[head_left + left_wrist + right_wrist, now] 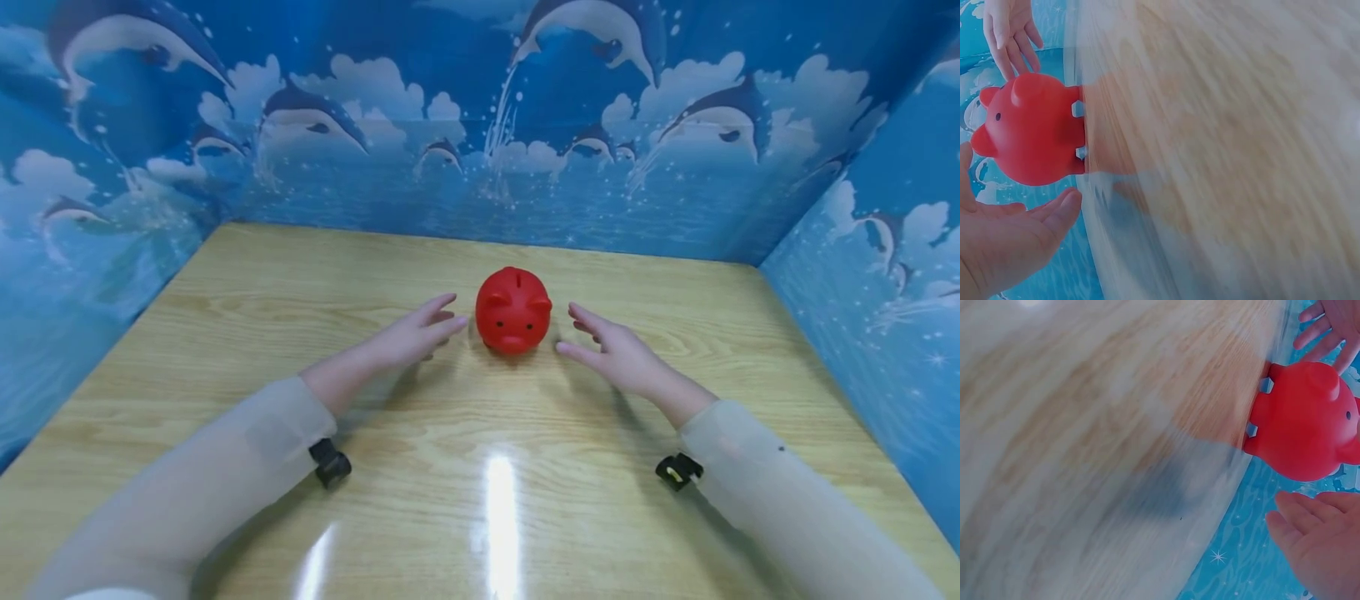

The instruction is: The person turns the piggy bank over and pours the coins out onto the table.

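A round red piggy bank (513, 312) with a coin slot on top stands upright on the wooden table, its snout toward me. My left hand (415, 333) is just to its left, fingers extended and spread, a small gap from its side. On the other side my right hand (611, 348) faces it with fingers likewise extended and apart from it. Both wrist views show the pig's short feet on the tabletop, with the left palm (1013, 244) and the right palm (1322, 540) turned toward its body. Neither hand holds anything.
The light wood table (420, 467) reflects bright lamp streaks near the front. Blue curtains (480, 192) printed with dolphins and clouds close off the back and both sides. A small black device (330, 463) sits at the left wrist, another (678, 471) at the right.
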Available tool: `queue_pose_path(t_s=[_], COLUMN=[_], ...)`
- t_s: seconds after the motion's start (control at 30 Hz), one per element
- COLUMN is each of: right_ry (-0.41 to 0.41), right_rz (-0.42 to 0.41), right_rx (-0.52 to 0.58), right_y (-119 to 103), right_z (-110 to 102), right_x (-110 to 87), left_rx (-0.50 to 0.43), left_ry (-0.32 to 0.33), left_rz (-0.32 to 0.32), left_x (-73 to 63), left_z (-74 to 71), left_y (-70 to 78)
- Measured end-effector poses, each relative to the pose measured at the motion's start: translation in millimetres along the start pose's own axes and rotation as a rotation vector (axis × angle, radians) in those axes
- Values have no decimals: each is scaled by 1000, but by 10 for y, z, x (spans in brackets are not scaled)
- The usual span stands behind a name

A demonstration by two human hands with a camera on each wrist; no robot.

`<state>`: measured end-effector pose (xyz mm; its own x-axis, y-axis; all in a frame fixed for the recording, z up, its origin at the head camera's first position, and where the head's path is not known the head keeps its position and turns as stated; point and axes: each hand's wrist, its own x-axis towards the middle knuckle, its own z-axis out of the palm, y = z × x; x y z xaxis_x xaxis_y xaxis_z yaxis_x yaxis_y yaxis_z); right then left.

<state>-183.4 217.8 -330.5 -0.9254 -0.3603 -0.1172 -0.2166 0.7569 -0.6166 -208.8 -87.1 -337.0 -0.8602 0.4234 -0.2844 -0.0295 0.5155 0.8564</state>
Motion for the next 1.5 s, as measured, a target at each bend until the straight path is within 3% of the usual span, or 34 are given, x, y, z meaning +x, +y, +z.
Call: queue_pose_path(t_s=[0.4,0.77,1.13,1.5], right_ry=[-24,-40,-50,-37], right_rz=[-15,19,25,1], right_rx=[85,167,215,222], right_y=[-15,-48,-79,-105], right_z=[26,75,152,227], right_x=[71,147,230,292], left_rx=[-69,-41,104,66], left_ry=[15,21,30,34], left_rz=[-25,-52,42,135], left_x=[137,230,362,399], left_z=[76,107,186,246], left_y=[94,152,180,215])
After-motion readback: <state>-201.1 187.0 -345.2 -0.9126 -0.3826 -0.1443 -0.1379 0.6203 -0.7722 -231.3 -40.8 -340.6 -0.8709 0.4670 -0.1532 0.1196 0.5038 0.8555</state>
